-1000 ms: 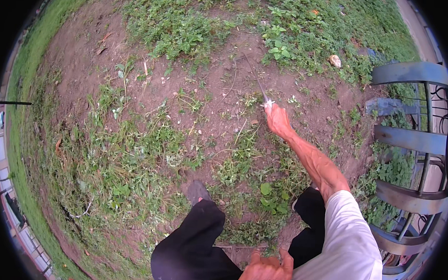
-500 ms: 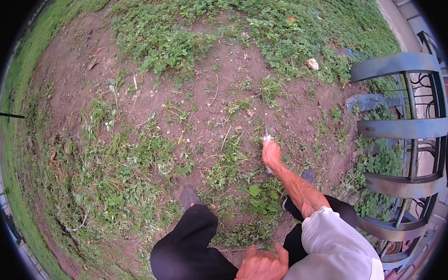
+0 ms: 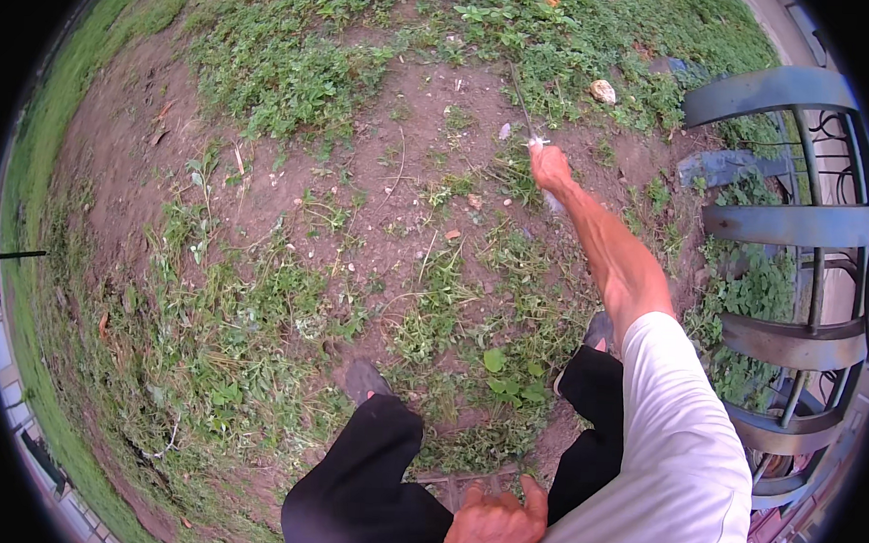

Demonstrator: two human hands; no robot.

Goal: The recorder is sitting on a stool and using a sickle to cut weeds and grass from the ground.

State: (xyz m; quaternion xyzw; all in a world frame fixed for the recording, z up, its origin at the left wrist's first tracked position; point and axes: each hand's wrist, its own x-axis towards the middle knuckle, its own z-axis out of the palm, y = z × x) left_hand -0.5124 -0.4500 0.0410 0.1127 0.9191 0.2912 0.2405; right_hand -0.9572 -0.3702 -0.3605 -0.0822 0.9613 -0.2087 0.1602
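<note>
My right hand (image 3: 550, 167) is closed around the handle of a long, thin metal tool (image 3: 523, 107), with the arm stretched far forward. Whitish material shows at both ends of the grip. The tool's slim dark shaft points away from me, and its far end reaches the edge of the green weeds (image 3: 547, 74), where its tip is hard to make out. Low in the view, my left hand (image 3: 494, 527) hangs between my knees, thumb apart from the loosely bent fingers, with nothing visible in it. Cut or pulled weeds (image 3: 442, 320) lie on the soil ahead of my feet.
At the right stands a blue-grey metal frame with curved bands (image 3: 790, 225), close to my right arm. A pale stone (image 3: 602, 92) sits among the weeds. Bare brown soil (image 3: 361, 173) stretches across the middle, and wilted plants (image 3: 240, 360) cover the left.
My right hand has moved forward and slightly right with the tool, away from my feet. The arm is straighter. My left hand stays low, shifted only slightly.
</note>
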